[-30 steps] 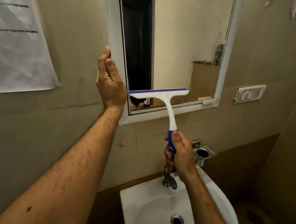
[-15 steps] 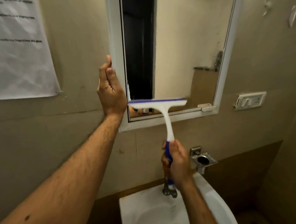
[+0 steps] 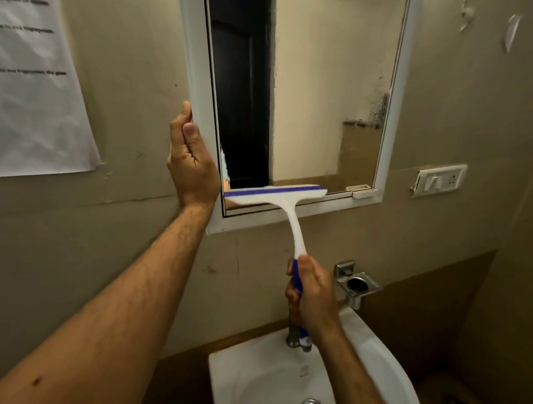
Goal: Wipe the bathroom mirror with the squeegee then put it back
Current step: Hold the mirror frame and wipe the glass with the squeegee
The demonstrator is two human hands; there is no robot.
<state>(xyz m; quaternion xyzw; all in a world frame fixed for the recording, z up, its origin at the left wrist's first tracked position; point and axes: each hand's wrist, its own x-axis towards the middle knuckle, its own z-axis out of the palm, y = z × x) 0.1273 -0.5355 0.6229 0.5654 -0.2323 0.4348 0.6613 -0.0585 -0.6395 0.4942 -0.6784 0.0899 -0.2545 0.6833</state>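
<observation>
Wiping pass at its low end: right hand [image 3: 311, 292] closed on squeegee [image 3: 279, 194] handle, blade on mirror [image 3: 326, 97] at 7 o'clock corner, left hand [image 3: 191, 164] clasping the frame; next, probably lift and restart rightward.

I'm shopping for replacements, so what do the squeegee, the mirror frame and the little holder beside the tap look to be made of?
Squeegee: likely plastic, a smooth matte white body, a blue strip along the head and a blue grip.
Mirror frame: probably white plastic or painted metal; flat, even, slightly glossy.
Holder: looks like polished metal, silvery with bright reflections.
</observation>
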